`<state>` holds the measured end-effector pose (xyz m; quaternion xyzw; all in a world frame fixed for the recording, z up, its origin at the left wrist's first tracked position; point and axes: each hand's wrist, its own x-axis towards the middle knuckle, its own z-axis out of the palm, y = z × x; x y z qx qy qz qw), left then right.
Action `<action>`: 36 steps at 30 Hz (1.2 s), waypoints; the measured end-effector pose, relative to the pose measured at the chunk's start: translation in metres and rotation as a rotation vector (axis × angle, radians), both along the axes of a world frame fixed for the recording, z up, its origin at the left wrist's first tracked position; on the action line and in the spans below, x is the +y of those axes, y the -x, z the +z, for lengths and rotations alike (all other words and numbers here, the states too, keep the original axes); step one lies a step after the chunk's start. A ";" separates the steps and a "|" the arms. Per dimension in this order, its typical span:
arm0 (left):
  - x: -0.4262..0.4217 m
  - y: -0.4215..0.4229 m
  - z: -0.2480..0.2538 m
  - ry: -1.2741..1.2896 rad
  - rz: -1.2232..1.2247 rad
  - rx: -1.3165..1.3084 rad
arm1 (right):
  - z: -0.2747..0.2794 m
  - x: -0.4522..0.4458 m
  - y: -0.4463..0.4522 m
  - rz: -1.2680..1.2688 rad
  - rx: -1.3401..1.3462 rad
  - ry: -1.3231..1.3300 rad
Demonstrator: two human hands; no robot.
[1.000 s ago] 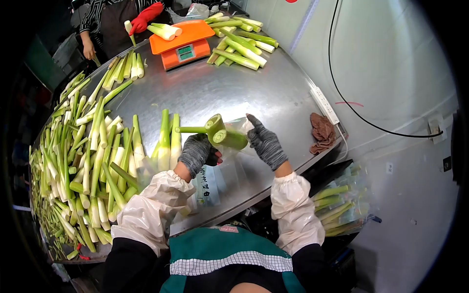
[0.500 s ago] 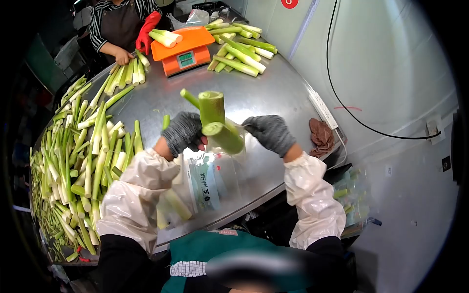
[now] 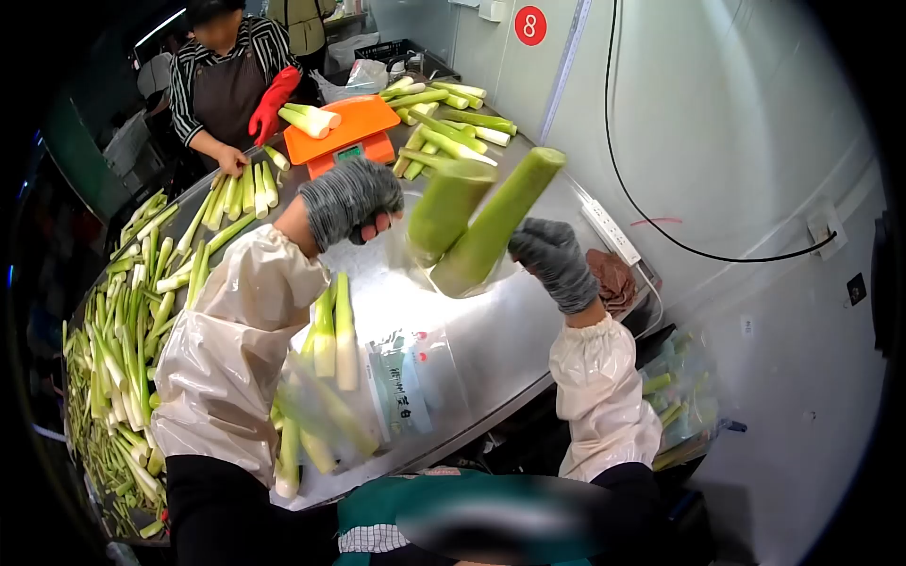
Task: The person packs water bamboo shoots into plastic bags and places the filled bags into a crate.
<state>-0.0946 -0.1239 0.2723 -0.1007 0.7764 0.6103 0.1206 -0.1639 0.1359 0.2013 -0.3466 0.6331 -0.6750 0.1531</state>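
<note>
Both my hands wear grey knit gloves. Between them, above the metal table, hangs a clear plastic bag point(image 3: 415, 271) with thick green water bamboo shoots point(image 3: 505, 217) in it, their cut ends pointing up and outward. My left hand point(image 3: 351, 203) is closed at the bag's left edge. On the right side, my right hand point(image 3: 557, 264) pinches the bag's edge beside the shoots. Flat on the table below lies a printed clear bag point(image 3: 401, 382). Several loose shoots point(image 3: 342, 330) lie left of it, partly under another clear bag.
A large pile of shoots point(image 3: 123, 330) covers the left side. An orange scale point(image 3: 354, 123) holds shoots, with more point(image 3: 453, 132) behind it. A co-worker point(image 3: 231, 85) with a red glove stands at the far left. A power strip point(image 3: 611, 231) and brown cloth point(image 3: 612, 281) lie along the right edge.
My hands and the bag have risen and moved away from me, the left hand most. The bagged shoots now lean up and right. The co-worker's hand stays by the shoots on the table.
</note>
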 end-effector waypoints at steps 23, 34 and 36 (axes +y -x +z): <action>0.046 -0.026 0.048 0.465 -0.388 0.894 | 0.051 0.043 -0.050 -0.430 0.933 -0.156; 0.113 0.000 0.065 0.201 -0.545 1.011 | 0.042 0.167 -0.109 -0.949 1.366 -0.231; 0.180 0.014 0.073 0.436 -0.865 1.291 | 0.061 0.214 -0.138 -0.802 1.045 -0.406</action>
